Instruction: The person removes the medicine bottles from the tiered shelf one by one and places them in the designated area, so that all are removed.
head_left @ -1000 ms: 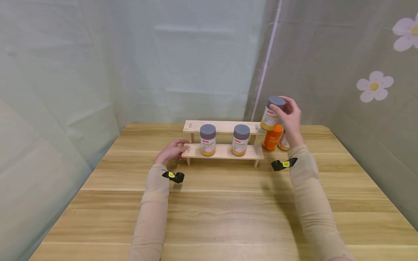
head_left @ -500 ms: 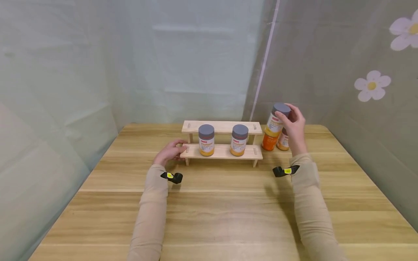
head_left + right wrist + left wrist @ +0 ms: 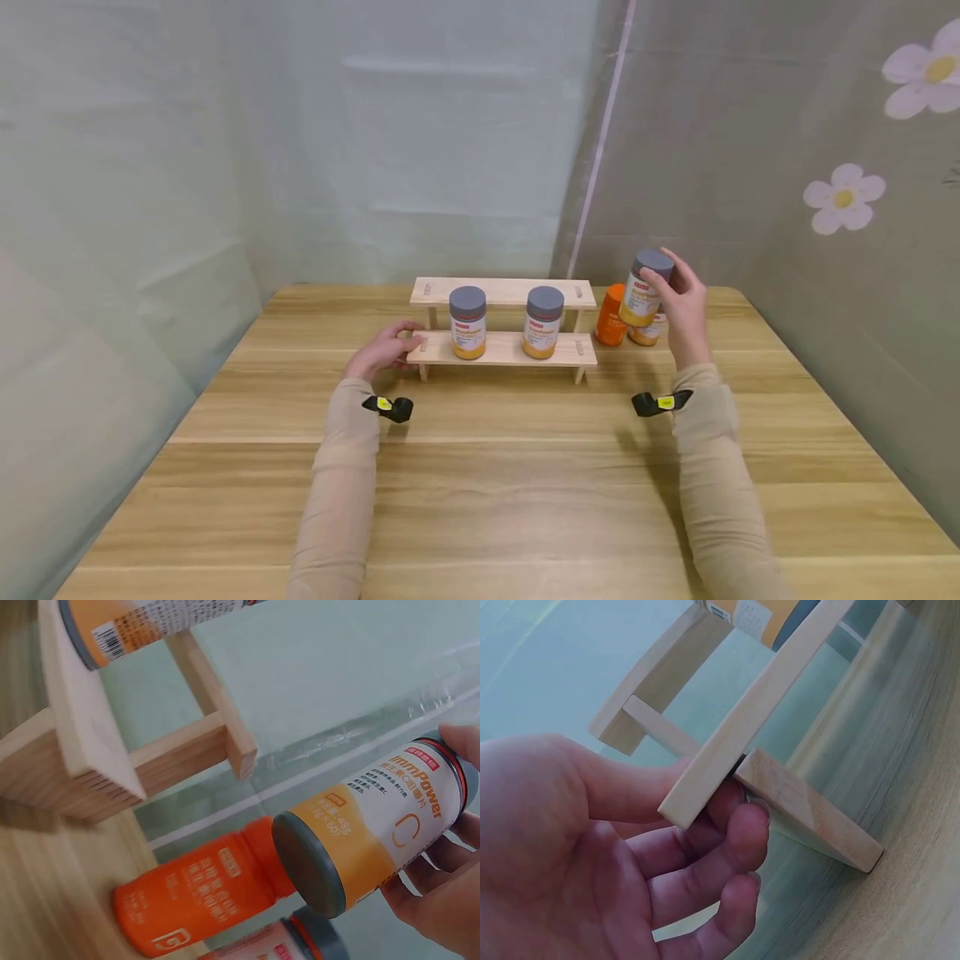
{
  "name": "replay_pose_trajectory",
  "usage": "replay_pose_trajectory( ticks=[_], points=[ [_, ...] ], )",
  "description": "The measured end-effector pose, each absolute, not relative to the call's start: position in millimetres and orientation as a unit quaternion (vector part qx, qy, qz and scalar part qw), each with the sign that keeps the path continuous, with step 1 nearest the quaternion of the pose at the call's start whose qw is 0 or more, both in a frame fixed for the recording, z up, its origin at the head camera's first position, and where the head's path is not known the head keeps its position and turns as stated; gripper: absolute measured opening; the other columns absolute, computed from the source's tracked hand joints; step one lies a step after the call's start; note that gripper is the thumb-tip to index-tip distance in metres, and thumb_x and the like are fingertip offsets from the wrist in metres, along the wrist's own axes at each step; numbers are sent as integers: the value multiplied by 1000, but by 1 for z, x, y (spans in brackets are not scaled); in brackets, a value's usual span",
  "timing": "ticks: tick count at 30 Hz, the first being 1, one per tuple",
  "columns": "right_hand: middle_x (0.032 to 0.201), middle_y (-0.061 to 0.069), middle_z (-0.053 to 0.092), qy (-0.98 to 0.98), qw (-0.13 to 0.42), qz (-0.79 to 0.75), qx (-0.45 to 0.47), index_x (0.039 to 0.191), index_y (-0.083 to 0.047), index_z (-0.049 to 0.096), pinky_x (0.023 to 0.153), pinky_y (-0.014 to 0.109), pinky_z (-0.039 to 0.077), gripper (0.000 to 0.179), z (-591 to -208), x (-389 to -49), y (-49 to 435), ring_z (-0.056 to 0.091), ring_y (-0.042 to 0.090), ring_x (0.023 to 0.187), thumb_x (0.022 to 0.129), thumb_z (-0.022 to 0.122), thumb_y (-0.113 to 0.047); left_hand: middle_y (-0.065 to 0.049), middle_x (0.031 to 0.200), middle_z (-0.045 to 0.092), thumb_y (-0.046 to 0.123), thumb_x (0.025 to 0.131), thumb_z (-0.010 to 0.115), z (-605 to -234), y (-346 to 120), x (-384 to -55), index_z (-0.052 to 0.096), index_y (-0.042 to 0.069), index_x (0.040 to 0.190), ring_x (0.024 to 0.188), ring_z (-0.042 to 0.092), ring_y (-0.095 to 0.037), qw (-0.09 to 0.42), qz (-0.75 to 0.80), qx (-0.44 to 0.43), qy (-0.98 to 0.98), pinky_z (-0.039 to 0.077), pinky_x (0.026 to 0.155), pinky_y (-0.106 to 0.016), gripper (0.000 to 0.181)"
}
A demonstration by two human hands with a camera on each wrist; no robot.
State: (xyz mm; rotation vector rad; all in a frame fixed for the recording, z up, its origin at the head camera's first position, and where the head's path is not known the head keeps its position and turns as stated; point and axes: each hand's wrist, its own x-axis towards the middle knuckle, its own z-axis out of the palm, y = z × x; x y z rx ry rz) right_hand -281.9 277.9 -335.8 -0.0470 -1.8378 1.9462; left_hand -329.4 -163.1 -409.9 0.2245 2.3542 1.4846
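Note:
My left hand [image 3: 382,352] pinches the left end of the lower board of a two-tier wooden rack [image 3: 502,348], thumb above and fingers curled below, as the left wrist view shows. Two grey-lidded supplement bottles [image 3: 468,325] [image 3: 542,325] stand upright on that board. At the right, my right hand [image 3: 684,312] grips a third such bottle [image 3: 382,825] near its grey lid, raised and slightly tilted. Its label is white over orange-yellow. Beneath it in the right wrist view are an orange bottle [image 3: 206,889] and another grey-lidded bottle [image 3: 281,941], both standing on the table.
The rack's upper board [image 3: 502,291] lies behind and above the lower one. A wooden table [image 3: 510,483] spreads around the rack. Pale curtains [image 3: 450,150] hang behind the table and at both sides, with white flowers [image 3: 844,198] on the right one.
My right hand has moved the held bottle right and down, away from the rack's upper end and across the orange bottle. My left hand stays on the rack; the head view shifts slightly.

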Motion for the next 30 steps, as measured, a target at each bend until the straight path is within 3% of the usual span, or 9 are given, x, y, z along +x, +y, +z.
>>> replay_pose_trajectory(
  ticks=[9, 14, 18, 22, 30],
  points=[
    [135, 2, 53, -675, 220, 703, -38, 141, -18, 51, 98, 16, 43, 56, -343, -282, 286, 51, 9, 116, 89, 71, -24, -26, 125, 52, 20, 104, 41, -409, -163, -329, 34, 0, 145, 78, 58, -12, 179, 521, 71, 831, 49, 68, -27, 47],
    [126, -3, 57, -672, 220, 706, -43, 144, -19, 42, 97, 18, 41, 62, -344, -282, 289, 50, 8, 113, 89, 71, -21, -26, 126, 51, 21, 104, 41, -412, -164, -331, 34, 1, 145, 82, 57, -13, 180, 524, 69, 829, 49, 69, -28, 46],
    [110, -10, 60, -652, 227, 722, -40, 132, -19, 43, 89, 17, 40, 53, -346, -284, 292, 51, 7, 106, 87, 72, -16, -24, 124, 53, 21, 104, 41, -412, -164, -331, 34, 2, 145, 78, 58, -12, 179, 524, 69, 830, 48, 68, -27, 46],
    [107, -10, 61, -635, 234, 736, -28, 117, -19, 49, 91, 16, 40, 40, -347, -284, 299, 53, 7, 107, 85, 74, -13, -24, 124, 54, 22, 104, 41, -410, -164, -329, 33, 3, 146, 77, 59, -10, 182, 522, 68, 831, 48, 69, -27, 46],
    [109, -10, 62, -629, 220, 746, 6, 117, -20, 54, 90, 17, 39, 36, -353, -280, 317, 53, 7, 109, 87, 72, -10, -22, 123, 55, 24, 104, 40, -409, -164, -328, 33, 5, 146, 79, 59, -11, 188, 516, 64, 834, 49, 72, -28, 47]
  ],
)
